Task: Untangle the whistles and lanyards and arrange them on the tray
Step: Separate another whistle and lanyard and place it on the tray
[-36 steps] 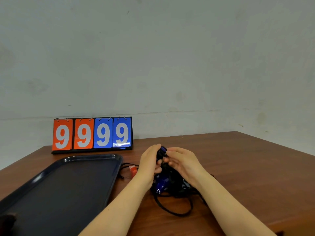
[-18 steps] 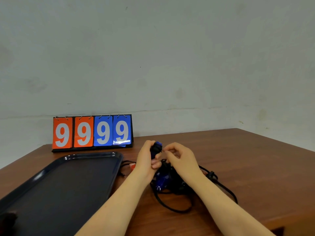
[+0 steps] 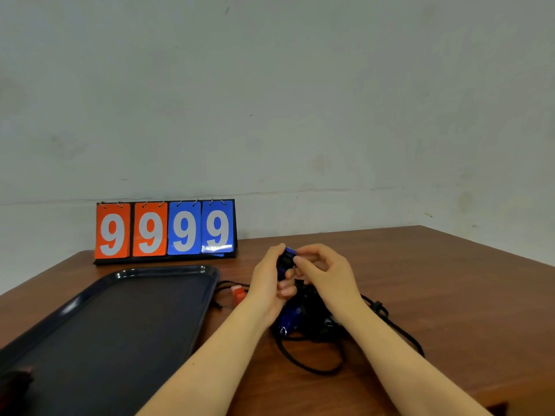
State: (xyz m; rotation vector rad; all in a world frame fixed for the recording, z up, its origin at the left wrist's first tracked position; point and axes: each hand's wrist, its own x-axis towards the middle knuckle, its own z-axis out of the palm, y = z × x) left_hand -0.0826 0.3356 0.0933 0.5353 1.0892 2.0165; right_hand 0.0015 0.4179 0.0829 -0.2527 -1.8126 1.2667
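The person's left hand point(image 3: 270, 280) has its fingers curled round a small dark blue plastic whistle point(image 3: 286, 259) and holds it up above the brown wooden table point(image 3: 450, 295). The right hand point(image 3: 326, 276) is right next to it, fingertips pinching at the whistle's top end or the cord there; which one is too small to tell. To do this step well, the person should hold the whistle still and pull its cord out slowly, following one loop at a time, so knots do not get tighter. The rest of the black tangled lanyards point(image 3: 315, 322) lie on the table just below the hands, with another blue whistle point(image 3: 288, 319) inside. A small red whistle point(image 3: 238, 292) lies beside the dark flat tray point(image 3: 168, 273), which holds no whistles yet.
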